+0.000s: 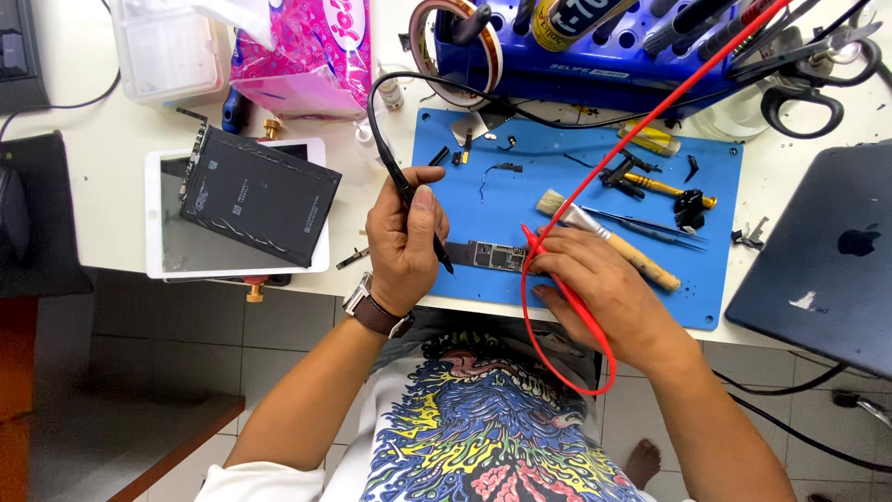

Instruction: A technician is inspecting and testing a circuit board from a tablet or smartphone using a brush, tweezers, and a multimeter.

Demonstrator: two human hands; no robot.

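This is an electronics repair workshop. A white tabletop (93, 121) carries a blue work mat (715, 186) strewn with small parts, a circuit board (488, 256), a brush (609, 240) and tweezers (650, 226). A blue tool rack (595, 70) holds tools and a glue tube. An opened tablet (177, 251) with a black battery (260, 195) on it, another tablet (827, 260) and scissors (808, 93) lie around it.

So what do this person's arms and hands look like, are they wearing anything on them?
Both forearms are bare, with no gloves or long sleeves. The left hand has a wristwatch with a silver case and brown strap. The right hand wears nothing. White short sleeves show by the elbows.
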